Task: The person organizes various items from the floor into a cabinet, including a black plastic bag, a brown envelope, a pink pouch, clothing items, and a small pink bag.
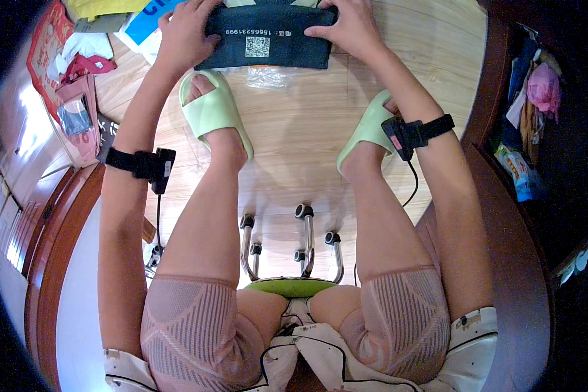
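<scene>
1. Head view is looking straight down at a seated person's knees and at a light wooden plank floor (294, 144) that is filling the middle of the picture, with dark reddish-brown wooden furniture edges (503, 215) curving along both sides.
2. Pale green foam slide sandals (214, 111) are resting flat on the planks, and the chrome legs of a green-seated stool (294, 251) are showing between the thighs.
3. Black wrist straps with small black units (147, 163) are sitting on both forearms.
4. Red, pink and yellow bags and papers (78, 72) are lying in a loose pile on the floor, off to the outer side of the left hand.
5. A dark navy flat rectangular plastic mailing bag with a white label (268, 38) is lying on the floor ahead of the feet, stretched directly between the two hands.
6. The left hand (186, 32) is closing over the bag's left end, fingers curling over its top edge and pinching it.
7. The right hand (346, 29) is pressing down on the bag's right end, fingers spreading over it; whether it is truly pinching the bag I cannot tell.
8. The bag's long axis is running left to right, from one hand to the other, with its labelled face pointing up.
9. A small clear plastic wrapper (268, 77) is lying just below the bag, on the nearer side of both hands.
</scene>
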{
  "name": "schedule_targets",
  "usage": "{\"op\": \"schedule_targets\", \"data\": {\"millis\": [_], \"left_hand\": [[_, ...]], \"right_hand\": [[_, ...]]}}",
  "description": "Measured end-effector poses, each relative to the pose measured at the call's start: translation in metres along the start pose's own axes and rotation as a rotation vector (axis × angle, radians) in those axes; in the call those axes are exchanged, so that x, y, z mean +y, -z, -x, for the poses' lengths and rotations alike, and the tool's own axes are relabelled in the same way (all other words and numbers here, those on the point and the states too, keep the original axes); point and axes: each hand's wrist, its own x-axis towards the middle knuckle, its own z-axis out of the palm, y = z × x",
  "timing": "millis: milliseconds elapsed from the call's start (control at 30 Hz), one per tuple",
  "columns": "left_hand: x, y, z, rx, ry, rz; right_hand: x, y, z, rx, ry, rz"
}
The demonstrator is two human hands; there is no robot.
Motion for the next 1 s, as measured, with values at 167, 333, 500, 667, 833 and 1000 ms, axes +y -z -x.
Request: {"op": "schedule_targets", "data": {"millis": [167, 333, 500, 667, 833, 1000], "left_hand": [[0.023, 0.008, -0.001, -0.141, -0.011, -0.066], [0.037, 0.03, 0.008, -0.177, -0.029, -0.071], [0.027, 0.041, 0.022, 0.042, -0.298, 0.107], [0.012, 0.037, 0.035, -0.237, -0.094, 0.424], [-0.006, -0.002, 0.02, -0.009, 0.281, 0.716], [-0.013, -0.027, 0.005, 0.094, 0.405, 0.487]], "right_hand": [[0.004, -0.002, 0.009, -0.044, 0.06, 0.062], [-0.004, -0.007, 0.025, -0.015, 0.206, -0.091], [-0.015, -0.002, 0.041, -0.003, 0.336, 0.003], [-0.011, -0.007, 0.065, -0.141, -0.008, -0.329], [0.01, -0.016, 0.047, -0.055, -0.189, -0.416], [0.018, -0.033, 0.025, 0.078, -0.181, -0.235]]}}
